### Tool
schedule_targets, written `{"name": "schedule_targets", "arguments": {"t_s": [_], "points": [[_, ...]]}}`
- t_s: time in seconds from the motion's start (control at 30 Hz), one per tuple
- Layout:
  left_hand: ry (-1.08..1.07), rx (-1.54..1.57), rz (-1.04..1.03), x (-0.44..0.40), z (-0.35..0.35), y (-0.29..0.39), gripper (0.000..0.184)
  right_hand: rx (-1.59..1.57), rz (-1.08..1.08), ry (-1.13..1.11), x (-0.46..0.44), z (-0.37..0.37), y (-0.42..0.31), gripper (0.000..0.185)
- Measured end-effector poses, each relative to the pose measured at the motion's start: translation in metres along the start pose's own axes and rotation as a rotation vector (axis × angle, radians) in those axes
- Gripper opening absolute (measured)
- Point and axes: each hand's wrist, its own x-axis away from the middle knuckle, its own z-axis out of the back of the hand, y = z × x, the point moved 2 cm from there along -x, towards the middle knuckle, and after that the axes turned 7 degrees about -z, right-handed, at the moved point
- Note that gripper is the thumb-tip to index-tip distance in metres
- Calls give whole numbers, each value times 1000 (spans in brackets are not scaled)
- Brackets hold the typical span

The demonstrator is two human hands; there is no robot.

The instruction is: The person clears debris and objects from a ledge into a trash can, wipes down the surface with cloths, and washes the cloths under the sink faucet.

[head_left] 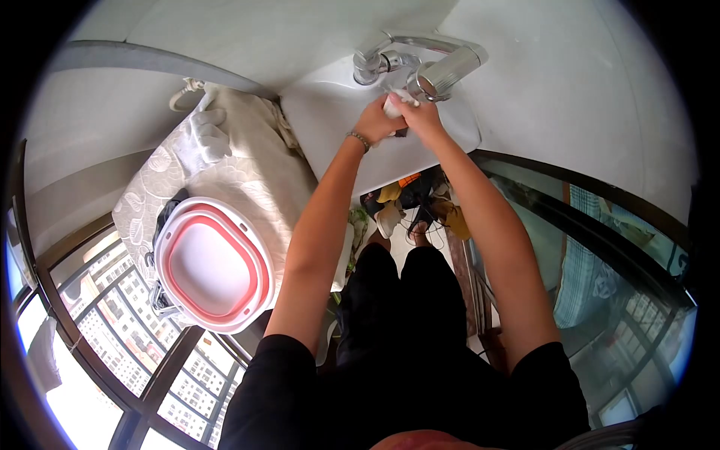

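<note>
Both my hands are together over the white sink (pixel 319 112), just under the chrome faucet (pixel 454 69). My left hand (pixel 380 120) has its fingers closed round a small white cloth-like item (pixel 399 103). From the other side my right hand (pixel 421 116) grips the same white item, its thumb pressed on top. Something small and dark shows below the fingers; what it is I cannot make out. A bracelet circles my left wrist.
Left of the sink, a patterned cloth (pixel 255 161) covers a surface bearing a pink and white basin (pixel 214 266) and a white glove (pixel 206 135). Shoes (pixel 388 217) lie beneath the sink. Glass panels (pixel 540 195) stand on the right, windows (pixel 127 322) on the left.
</note>
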Motion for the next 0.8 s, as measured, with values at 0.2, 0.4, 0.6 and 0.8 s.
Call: {"name": "schedule_targets", "arguments": {"t_s": [0.2, 0.4, 0.6, 0.8], "points": [[200, 1092, 238, 23, -8, -23, 62, -340, -15, 133, -2, -24, -11, 22], [537, 1266, 249, -24, -24, -64, 52, -421, -43, 167, 2, -34, 1, 21], [944, 1123, 342, -37, -34, -41, 46, -680, -138, 358, -8, -34, 12, 25], [1045, 733, 219, -41, -37, -23, 39, -650, -317, 286, -3, -16, 9, 26]]}}
